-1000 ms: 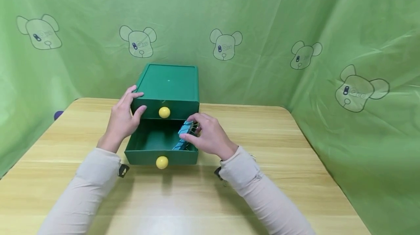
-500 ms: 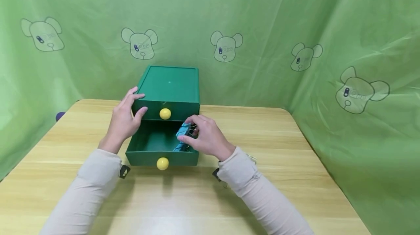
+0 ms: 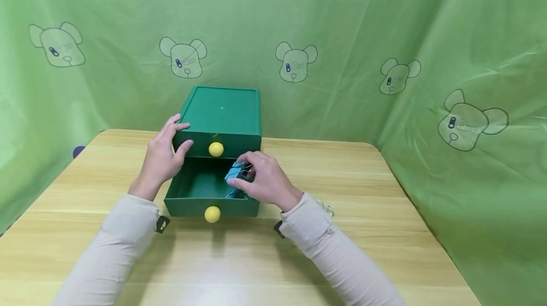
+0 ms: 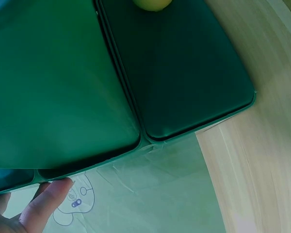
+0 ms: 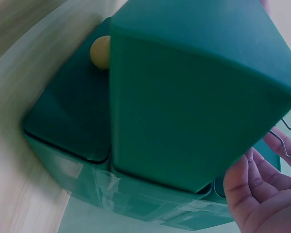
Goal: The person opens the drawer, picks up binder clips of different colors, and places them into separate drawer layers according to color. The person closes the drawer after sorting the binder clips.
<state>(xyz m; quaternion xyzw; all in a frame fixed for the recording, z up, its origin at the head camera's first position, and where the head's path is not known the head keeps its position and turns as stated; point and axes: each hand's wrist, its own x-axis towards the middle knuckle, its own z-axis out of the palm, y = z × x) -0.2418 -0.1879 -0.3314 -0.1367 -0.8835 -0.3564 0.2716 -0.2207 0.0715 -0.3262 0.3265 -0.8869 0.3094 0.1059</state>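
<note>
- Five animal-head outlines (image 3: 184, 61) are printed across the green sheeting (image 3: 337, 11) behind and beside the table.
- The pale wood table (image 3: 342, 249) spreads below it.
- Two pale sleeves (image 3: 124, 230) reach in over the table from the near edge.
- The green drawer unit (image 3: 224, 109) stands towards the table's far side; its top drawer (image 3: 194, 142) and bottom drawer (image 5: 68, 111) are closed.
- The middle drawer (image 3: 188, 206) is pulled out towards the person.
- The left hand (image 3: 161, 156) rests against the unit's left side, fingers spread, fingertips on the top's edge and thumb at the top drawer's front.
- The right hand (image 3: 267, 180) is at the middle drawer's right side, thumb and fingers pinching a blue binder clip (image 3: 234, 171); its wire handles (image 5: 285, 145) show in the right wrist view.
- Another blue piece (image 3: 233, 193) is just below that clip, inside the drawer near its front; whether the two touch, I cannot tell.
- Yellow round knobs (image 3: 212, 214) sit on the drawer fronts.
- A small cream item (image 3: 326, 207) lies just beside the right sleeve, partly hidden.
</note>
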